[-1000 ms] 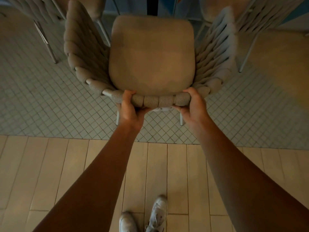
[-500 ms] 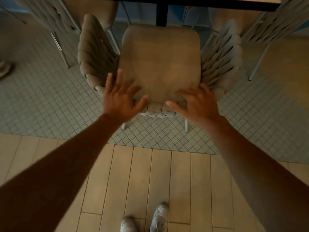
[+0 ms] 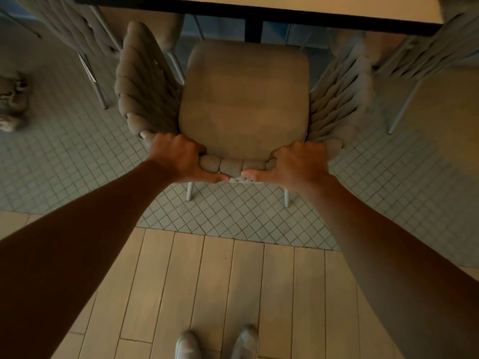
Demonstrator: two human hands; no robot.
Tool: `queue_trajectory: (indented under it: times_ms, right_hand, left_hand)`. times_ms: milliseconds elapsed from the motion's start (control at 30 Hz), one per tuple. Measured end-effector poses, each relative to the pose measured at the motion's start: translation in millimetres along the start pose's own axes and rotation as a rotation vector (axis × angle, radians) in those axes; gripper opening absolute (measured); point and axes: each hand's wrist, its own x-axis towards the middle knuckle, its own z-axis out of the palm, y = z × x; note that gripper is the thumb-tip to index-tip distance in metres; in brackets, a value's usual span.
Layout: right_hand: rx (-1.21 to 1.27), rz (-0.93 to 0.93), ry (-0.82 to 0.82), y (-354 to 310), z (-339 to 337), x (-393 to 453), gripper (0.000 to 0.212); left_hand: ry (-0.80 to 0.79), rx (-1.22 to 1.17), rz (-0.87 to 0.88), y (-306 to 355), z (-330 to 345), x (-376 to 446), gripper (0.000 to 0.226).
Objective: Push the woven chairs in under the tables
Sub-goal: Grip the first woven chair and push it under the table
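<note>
A beige woven chair (image 3: 243,99) with a padded seat and rope-wrapped arms stands on the tiled floor, seen from behind and above. My left hand (image 3: 178,156) grips the left part of its woven back rail (image 3: 230,165). My right hand (image 3: 298,161) grips the right part of the same rail, thumbs almost meeting in the middle. The front edge of the seat sits just below the near edge of the pale table (image 3: 285,6), whose dark central post (image 3: 253,31) stands beyond the seat.
Another woven chair (image 3: 77,27) stands at the far left and one more (image 3: 425,53) at the far right, close beside the held chair. A shoe (image 3: 11,102) lies on the tiles at left. My feet (image 3: 215,343) stand on wooden planks behind the tiles.
Both hands let go of the back rail, hovered open over it half a second ago, and now grip it again. The table edge has come further into view above the seat.
</note>
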Motion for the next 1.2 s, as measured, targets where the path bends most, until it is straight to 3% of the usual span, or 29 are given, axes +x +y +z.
queue_trajectory:
  times_ms: [200,367,567,800,900,1033,1133,1200]
  right_hand:
    - [-0.009,0.012,0.005,0.1,2.7,12.3,0.096]
    - [-0.013,0.008,-0.042,2.6,6.9,10.2,0.11]
    - [-0.048,0.063,-0.01,-3.2,5.5,-1.8,0.098]
    - [0.09,0.277,-0.187,-23.8,-9.6,-17.5,0.125]
    - [0.157,0.33,-0.26,-32.1,-19.7,-33.7,0.116]
    - [0.216,0.354,-0.307,-29.8,-42.6,-62.2,0.093]
    - [0.249,0.45,-0.293,-14.7,-66.2,-83.3,0.087]
    - [0.281,0.525,-0.267,1.4,-86.2,-98.1,0.086]
  left_hand:
    - [0.068,-0.001,-0.001,-11.3,4.7,9.4,0.101]
    - [0.074,-0.018,-0.03,-6.8,7.2,6.5,0.102]
    - [0.015,-0.097,-0.08,-4.4,8.2,6.8,0.1]
    - [0.006,-0.174,-0.035,-10.6,8.6,11.9,0.078]
    - [-0.123,-0.213,-0.035,-12.4,9.0,11.7,0.067]
    - [-0.285,-0.343,-0.057,-13.9,1.3,18.2,0.076]
    - [-0.411,-0.498,-0.162,-5.2,-12.5,25.0,0.077]
    - [-0.405,-0.528,-0.159,13.9,-28.9,34.2,0.087]
